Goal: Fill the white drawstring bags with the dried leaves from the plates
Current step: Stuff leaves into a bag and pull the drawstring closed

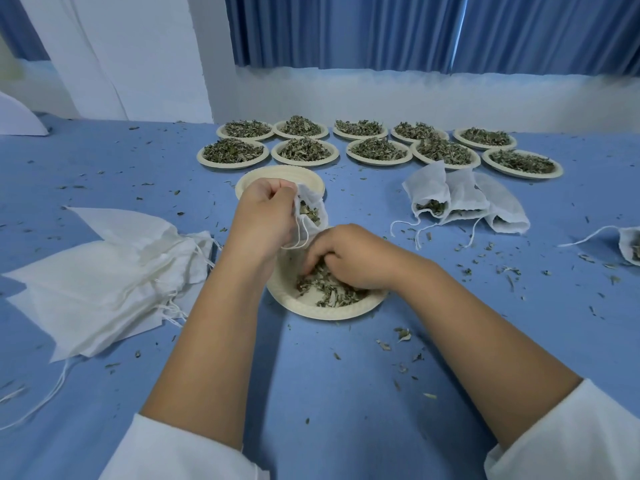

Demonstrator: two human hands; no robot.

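A: Ten full plates (377,148) wait past your hands. Lots left for you!

B: Yes. Your left hand (265,216) pinches a thin cloth bag (313,211) open. Your right hand (349,258) curls round crumbly leaves (332,292) in the round paper plate (311,311) under it. A few filled bags (460,195) lie right of it, flat empty bags (104,271) left.

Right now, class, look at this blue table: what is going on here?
A person's left-hand grip holds a small white drawstring cloth bag open over the far rim of a beige paper plate, while the right-hand grip scoops loose dried green leaves from it. An empty beige plate sits behind. Ten full beige plates wait further back; filled white bags lie right, flat empty white bags left.
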